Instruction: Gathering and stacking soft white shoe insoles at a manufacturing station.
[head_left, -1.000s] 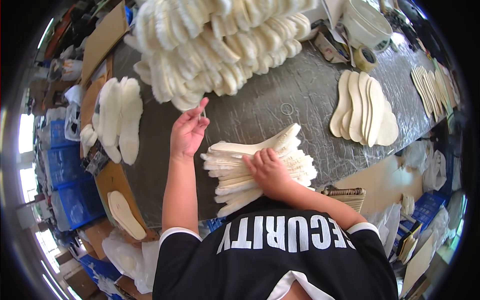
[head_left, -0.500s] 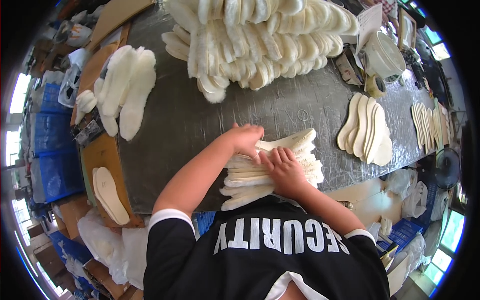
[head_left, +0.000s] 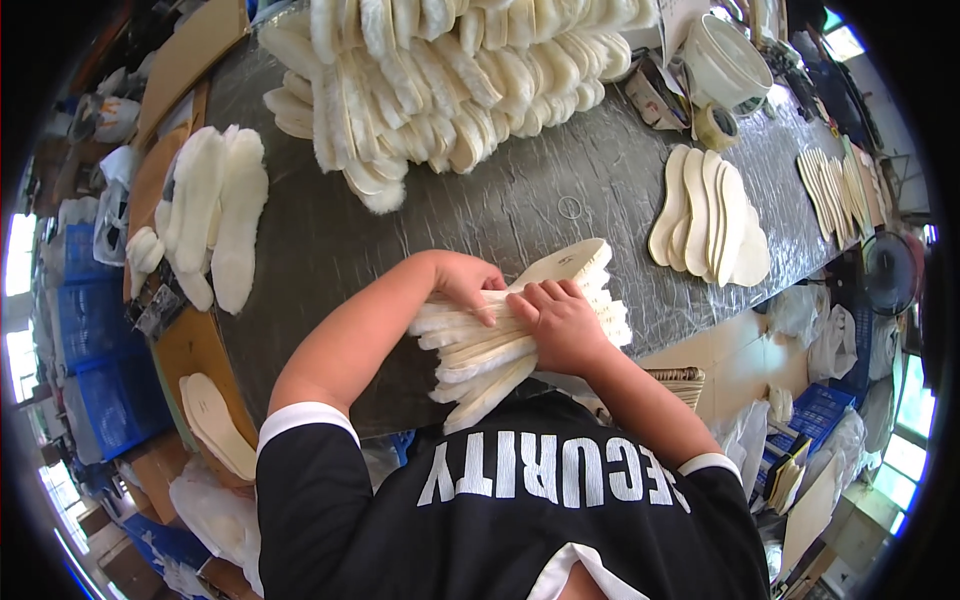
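A bundle of fleecy cream insoles lies at the table's near edge, against my shirt, its layers pressed together at the middle and fanned at both ends. My left hand is closed over its far left part, thumb on the near side; some fingertips are hidden. From the right, my right hand grips the bundle's middle with fingers curled over the top. Beyond the knuckles, the smooth sole of the topmost insole slants up to the right. Whether a band goes round the bundle I cannot tell.
A high pile of fleece insoles stands at the far side of the dark table. Loose fleece insoles lie left, thin flat insoles right. Tape and a white tub sit back right; blue crates stand left.
My left hand has come down onto the bundle, closer to my right hand. A thin loop or strand at its fingers no longer shows. The whole view has shifted slightly.
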